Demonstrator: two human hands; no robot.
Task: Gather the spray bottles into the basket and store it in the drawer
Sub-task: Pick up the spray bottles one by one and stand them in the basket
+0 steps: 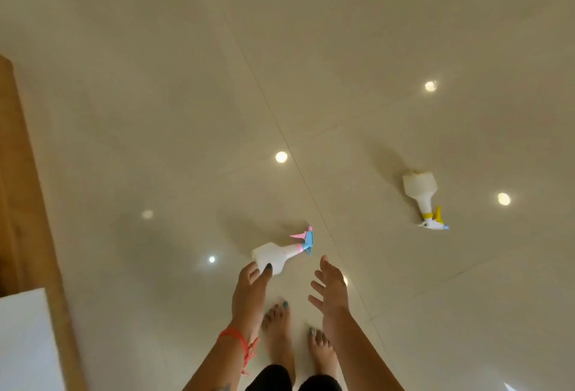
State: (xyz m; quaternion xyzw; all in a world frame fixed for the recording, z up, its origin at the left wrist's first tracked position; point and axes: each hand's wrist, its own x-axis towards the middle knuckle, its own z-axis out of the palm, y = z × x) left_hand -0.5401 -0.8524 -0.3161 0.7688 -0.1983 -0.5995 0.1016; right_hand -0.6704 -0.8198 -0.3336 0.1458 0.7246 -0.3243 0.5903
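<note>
Two white spray bottles lie on their sides on the glossy floor. The one with a pink and blue trigger head (281,252) is just ahead of my feet. The one with a yellow and white head (421,193) lies farther off to the right. My left hand (252,285) reaches down with fingers apart, and its thumb and fingertips overlap the base of the pink and blue bottle; I cannot tell if they touch it. My right hand (331,292) is spread open just right of that bottle, holding nothing. No basket or drawer is in view.
A wooden furniture edge (28,204) runs along the left side, with a white surface (25,341) at the bottom left. My bare feet (280,337) stand on the beige tiles (342,48), which reflect ceiling lights.
</note>
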